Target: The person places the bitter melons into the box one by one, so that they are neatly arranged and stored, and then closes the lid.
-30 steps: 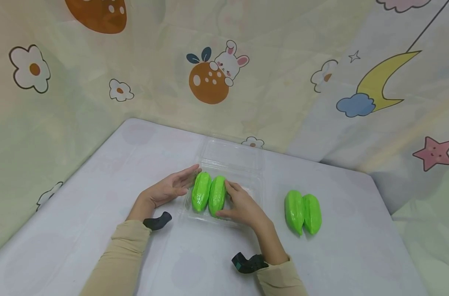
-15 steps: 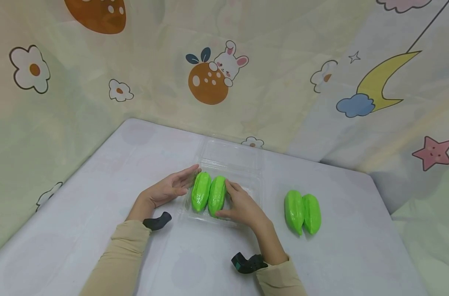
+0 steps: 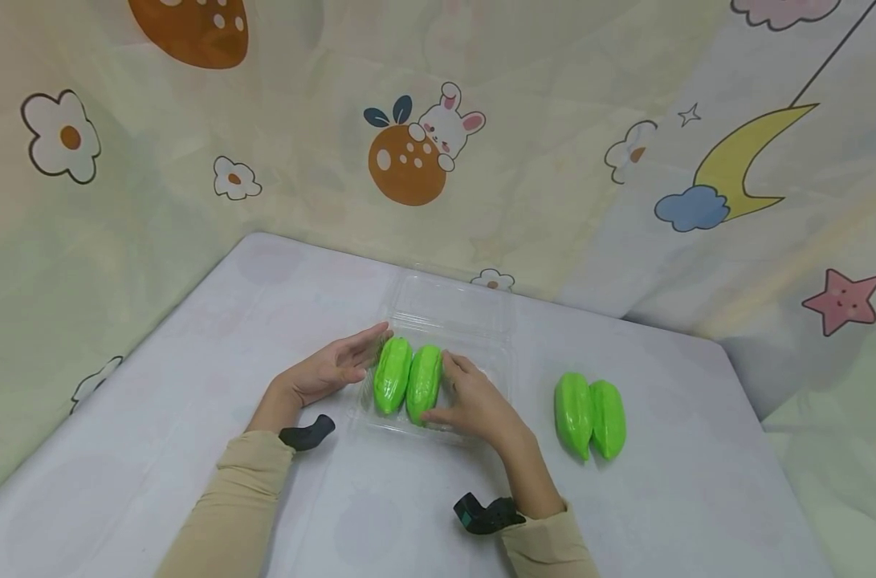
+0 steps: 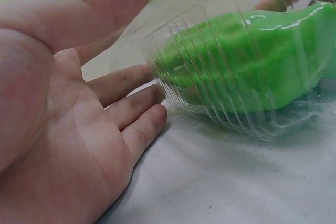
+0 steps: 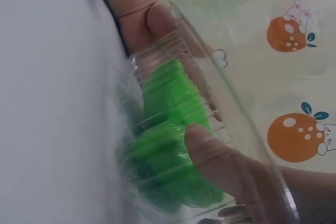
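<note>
A clear plastic clamshell box (image 3: 486, 361) lies with its lid folded back, holding two bright green star fruits. The left star fruit (image 3: 392, 376) lies by the box's left wall, and the second star fruit (image 3: 424, 385) is beside it. My left hand (image 3: 334, 369) touches the outside of that wall with extended fingers, as the left wrist view shows. My right hand (image 3: 477, 401) reaches into the box and holds the second star fruit, fingers near its far end and thumb (image 5: 215, 156) at its near end. Part of the right fingers is hidden in the right wrist view.
Two more star fruits (image 3: 574, 416) lie side by side on the white table (image 3: 698, 482), right of the box. The transparent lid (image 3: 452, 301) extends towards the table's back edge. A printed curtain (image 3: 539, 120) hangs behind the table.
</note>
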`<state>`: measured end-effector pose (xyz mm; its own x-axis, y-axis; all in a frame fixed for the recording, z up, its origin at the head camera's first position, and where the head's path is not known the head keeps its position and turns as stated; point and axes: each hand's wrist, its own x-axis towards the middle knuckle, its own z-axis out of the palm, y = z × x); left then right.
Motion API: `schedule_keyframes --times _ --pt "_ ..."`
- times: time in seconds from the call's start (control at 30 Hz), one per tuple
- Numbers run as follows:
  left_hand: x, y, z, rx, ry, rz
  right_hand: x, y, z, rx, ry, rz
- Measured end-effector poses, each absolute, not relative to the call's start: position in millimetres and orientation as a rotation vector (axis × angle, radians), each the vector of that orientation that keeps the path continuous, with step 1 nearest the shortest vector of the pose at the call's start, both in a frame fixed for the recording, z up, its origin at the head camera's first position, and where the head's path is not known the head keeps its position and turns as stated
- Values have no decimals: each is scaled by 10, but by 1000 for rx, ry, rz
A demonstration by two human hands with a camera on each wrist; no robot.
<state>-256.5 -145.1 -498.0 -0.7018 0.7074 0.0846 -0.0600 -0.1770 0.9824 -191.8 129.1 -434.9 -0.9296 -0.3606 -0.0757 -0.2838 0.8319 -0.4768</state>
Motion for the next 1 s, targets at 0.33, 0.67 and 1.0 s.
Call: schedule_keyframes --times 0.33,0.67,1.0 --pt "-2564 -1450 -4986 744 1592 1914 -1903 1495 -4147 -472 2863 -783" --pt "-2562 -1462 -4987 746 1604 1907 -1871 1849 -3949 -580 2917 -884" --pt "-2561 -1459 -4991 748 1607 1904 -1821 2260 -3790 -448 2955 -865"
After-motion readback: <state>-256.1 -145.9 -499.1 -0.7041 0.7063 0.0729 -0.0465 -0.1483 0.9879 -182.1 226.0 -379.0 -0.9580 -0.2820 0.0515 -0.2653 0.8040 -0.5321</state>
